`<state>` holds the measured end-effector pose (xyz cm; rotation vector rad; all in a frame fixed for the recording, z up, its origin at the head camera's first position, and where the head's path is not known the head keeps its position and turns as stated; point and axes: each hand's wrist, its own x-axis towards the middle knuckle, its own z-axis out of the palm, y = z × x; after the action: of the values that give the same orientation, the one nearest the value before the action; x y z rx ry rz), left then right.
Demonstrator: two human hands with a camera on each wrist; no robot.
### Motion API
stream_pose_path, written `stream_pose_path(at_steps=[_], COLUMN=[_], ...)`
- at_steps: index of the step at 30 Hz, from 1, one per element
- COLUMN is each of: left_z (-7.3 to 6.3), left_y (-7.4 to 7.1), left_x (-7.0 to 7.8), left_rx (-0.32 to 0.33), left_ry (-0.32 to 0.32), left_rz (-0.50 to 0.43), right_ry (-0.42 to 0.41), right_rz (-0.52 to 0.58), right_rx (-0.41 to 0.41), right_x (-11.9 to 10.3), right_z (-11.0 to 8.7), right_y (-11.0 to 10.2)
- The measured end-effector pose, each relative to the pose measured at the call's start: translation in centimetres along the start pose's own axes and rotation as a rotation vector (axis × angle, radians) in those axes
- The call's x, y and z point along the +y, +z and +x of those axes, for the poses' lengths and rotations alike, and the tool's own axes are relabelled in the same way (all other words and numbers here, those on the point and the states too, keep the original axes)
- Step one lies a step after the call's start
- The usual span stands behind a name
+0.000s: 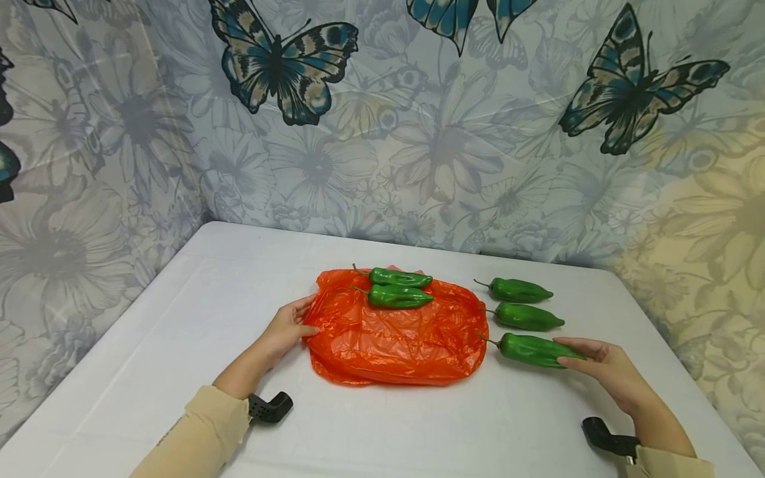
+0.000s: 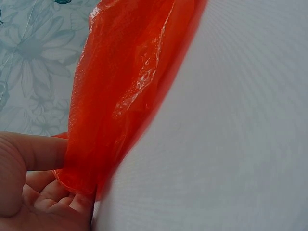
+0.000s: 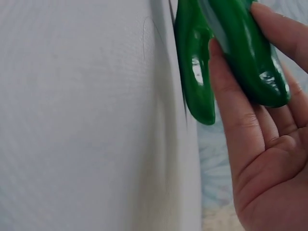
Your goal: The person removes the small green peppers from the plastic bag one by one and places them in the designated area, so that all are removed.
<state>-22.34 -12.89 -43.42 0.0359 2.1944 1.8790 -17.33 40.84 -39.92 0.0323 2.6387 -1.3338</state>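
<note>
Two green peppers (image 1: pixel 400 297) lie on the red bag (image 1: pixel 394 338); your left hand (image 1: pixel 288 330) pinches its edge, your right hand (image 1: pixel 609 373) pinches the front pepper (image 1: pixel 528 350) near its tip, right of the bag; hold it level, clear of the two peppers behind (image 1: pixel 528 317)

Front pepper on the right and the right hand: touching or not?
Touching. The right wrist view shows the right hand gripping the front pepper, digits against both sides.
</note>
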Motion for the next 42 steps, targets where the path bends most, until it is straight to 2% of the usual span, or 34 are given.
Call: stream_pose_path(at_steps=[30,34,42], left_z=[-0.07,-0.13,-0.17], left_y=[0.04,0.05,-0.01], left_x=[0.14,0.16,0.21], left_rx=[0.0,-0.002,-0.003], left_ry=[-0.012,0.001,0.01], left_rz=[0.007,0.008,0.007], right_ry=[-0.002,-0.005,0.004], right_rz=[-0.074,-0.09,-0.036], right_rx=[-0.012,-0.006,-0.001], right_x=[0.73,0.7,0.93], right_z=[0.61,0.64,0.73], right_y=[0.23,0.22,0.28])
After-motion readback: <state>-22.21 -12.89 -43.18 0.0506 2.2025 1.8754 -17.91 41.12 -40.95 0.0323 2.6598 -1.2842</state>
